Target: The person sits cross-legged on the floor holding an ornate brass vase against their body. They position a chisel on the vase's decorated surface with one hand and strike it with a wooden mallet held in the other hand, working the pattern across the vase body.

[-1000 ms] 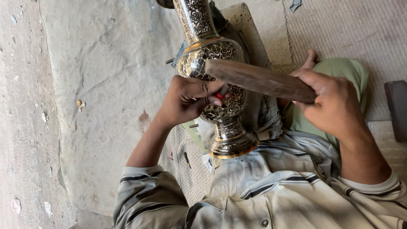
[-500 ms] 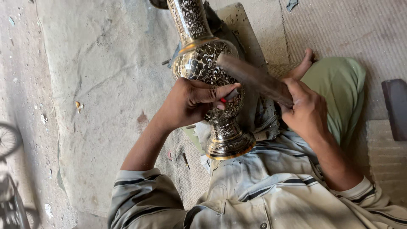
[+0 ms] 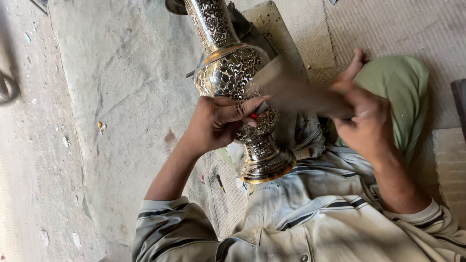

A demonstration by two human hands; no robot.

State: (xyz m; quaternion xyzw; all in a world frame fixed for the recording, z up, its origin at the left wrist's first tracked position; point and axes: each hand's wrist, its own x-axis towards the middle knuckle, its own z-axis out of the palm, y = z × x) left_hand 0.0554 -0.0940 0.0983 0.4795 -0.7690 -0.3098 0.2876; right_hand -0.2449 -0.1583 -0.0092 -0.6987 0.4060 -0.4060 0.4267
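On a bare stone floor point(image 3: 111, 97), I watch the left hand point(image 3: 216, 123) pinch a small punch point(image 3: 257, 111) against the engraved vase point(image 3: 233, 82); the right hand point(image 3: 366, 121) clenches a blurred wooden mallet point(image 3: 296, 92).

The stick point(image 3: 296, 94) in the right hand point(image 3: 366, 121) is smeared by motion blur, so its shape and tip cannot be told. The engraved metal vase point(image 3: 228, 73) loses its mouth past the top edge. Under the left hand's fingers point(image 3: 242, 109), a small red-tipped tool point(image 3: 254, 115) is mostly hidden.
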